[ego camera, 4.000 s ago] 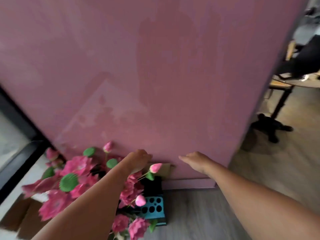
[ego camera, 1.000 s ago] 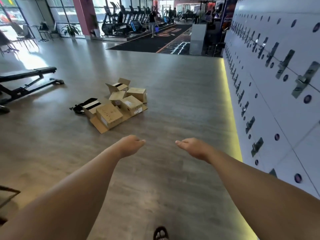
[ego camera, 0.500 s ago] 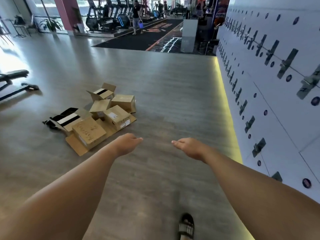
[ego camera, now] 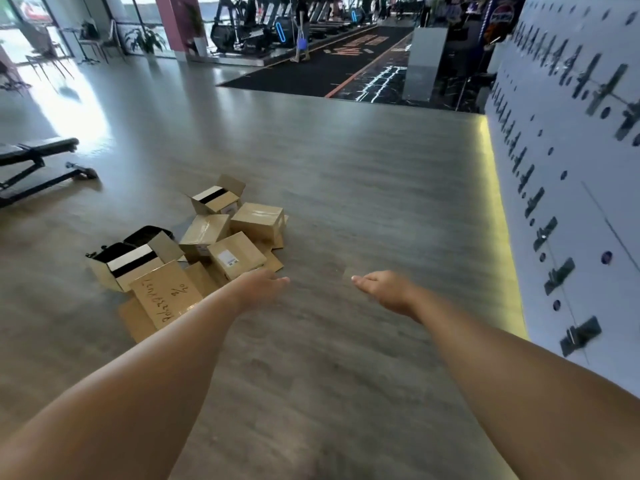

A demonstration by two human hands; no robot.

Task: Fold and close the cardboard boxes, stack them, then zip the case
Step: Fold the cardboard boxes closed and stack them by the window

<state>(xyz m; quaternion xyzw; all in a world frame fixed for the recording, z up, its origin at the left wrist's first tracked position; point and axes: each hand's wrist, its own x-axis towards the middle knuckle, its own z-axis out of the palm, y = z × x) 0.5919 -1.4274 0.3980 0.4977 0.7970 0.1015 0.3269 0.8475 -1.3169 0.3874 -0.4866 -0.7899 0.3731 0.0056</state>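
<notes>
Several cardboard boxes (ego camera: 221, 247) lie heaped on the floor (ego camera: 346, 202), two with flaps up, beside a black case (ego camera: 145, 235). Left hand (ego camera: 258, 285) and right hand (ego camera: 384, 289) hang spread, holding nothing. Risk: uneven closing (loose flaps) would likely topple the stack.

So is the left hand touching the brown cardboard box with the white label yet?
Apart. In the head view the left hand hangs open in the air, well above the floor-level labelled box, only overlapping it in the picture.
</notes>
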